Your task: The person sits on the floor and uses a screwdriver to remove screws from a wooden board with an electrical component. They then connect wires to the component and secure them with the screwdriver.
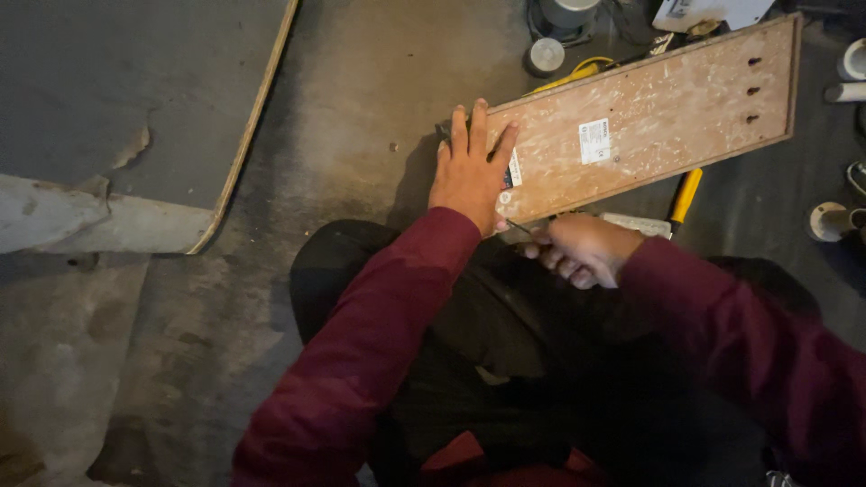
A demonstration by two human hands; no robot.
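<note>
Bracing a long brown board flat on the concrete floor: the left hand lies open, palm down and fingers spread, on the board's near-left end, while the right hand is closed around a thin dark tool whose tip meets the board's lower edge just beside the left wrist. The tool's kind is too small to tell. Judged step: working a point on the board's near edge, with the board pinned against sliding. The next move likely calls for steady downward pressure from the left palm and a controlled push of the tip, kept clear of the left thumb. The board carries a white label and 3 slots near its far end. A yellow-handled tool lies under the lower edge; white pipe fittings sit to the right, a round white cap above. A grey sheet with a pale edge rests at left. Lighting dim; the person sits cross-legged, in dark red sleeves.
</note>
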